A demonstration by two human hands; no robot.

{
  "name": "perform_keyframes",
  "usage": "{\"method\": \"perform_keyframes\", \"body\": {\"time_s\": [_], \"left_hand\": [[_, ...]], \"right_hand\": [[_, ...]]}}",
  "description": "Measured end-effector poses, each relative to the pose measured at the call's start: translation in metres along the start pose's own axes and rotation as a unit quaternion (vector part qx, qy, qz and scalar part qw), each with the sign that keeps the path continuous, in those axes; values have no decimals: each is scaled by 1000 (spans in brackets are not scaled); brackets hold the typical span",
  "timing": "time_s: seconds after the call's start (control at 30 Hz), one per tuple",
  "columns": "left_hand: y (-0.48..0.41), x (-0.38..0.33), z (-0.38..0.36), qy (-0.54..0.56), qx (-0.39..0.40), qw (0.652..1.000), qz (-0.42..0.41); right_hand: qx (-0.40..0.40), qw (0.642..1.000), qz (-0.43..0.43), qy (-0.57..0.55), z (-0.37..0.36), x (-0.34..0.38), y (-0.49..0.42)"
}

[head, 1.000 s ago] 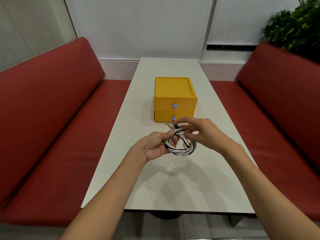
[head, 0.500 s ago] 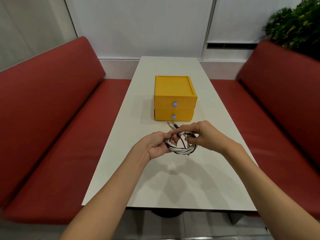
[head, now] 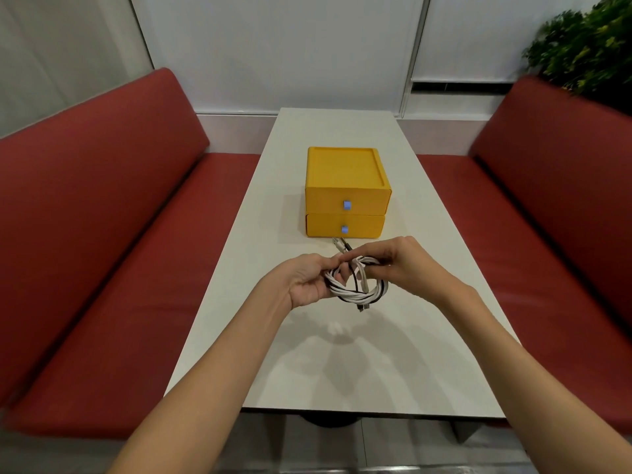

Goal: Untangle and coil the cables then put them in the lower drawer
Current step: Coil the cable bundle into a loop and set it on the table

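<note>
Standing shut mid-worktop [head: 342,371], the lower drawer [head: 362,229] is fronted by protruding plug ends [head: 340,244]; coiled cables [head: 352,294] are pinched by the left grip [head: 307,282] and right grip [head: 403,265].

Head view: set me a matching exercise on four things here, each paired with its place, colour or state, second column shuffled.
1 cable coil
2 lower drawer
3 plant
4 left bench

A shut
B red
C top right corner of the view
D held by left hand and right hand

Pairs: 1-D, 2-A, 3-C, 4-B.
</note>
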State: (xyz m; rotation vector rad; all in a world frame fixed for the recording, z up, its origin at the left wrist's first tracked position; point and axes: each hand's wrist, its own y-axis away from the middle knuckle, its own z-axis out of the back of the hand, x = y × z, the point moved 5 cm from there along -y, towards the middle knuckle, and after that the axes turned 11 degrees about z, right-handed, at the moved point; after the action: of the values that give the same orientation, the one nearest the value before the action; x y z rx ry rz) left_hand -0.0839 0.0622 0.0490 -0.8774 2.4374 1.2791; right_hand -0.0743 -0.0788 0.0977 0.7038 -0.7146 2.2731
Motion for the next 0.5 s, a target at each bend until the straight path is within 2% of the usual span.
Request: {"method": "perform_keyframes", "body": {"time_s": [0.23, 0.3, 0.4, 0.5], "left_hand": [[-2, 6, -5, 8, 8, 1000, -16], [-4, 8, -5, 10, -1, 1000, -7], [-6, 8, -3, 9, -8, 1000, 22], [-4, 6, -3, -1, -11, 1000, 24]], "right_hand": [[-49, 993, -18, -108, 0, -4, 7], [-42, 994, -27, -99, -3, -5, 7], [-8, 1000, 7, -30, -11, -2, 4], [-63, 995, -1, -75, -12, -9, 5]]}}
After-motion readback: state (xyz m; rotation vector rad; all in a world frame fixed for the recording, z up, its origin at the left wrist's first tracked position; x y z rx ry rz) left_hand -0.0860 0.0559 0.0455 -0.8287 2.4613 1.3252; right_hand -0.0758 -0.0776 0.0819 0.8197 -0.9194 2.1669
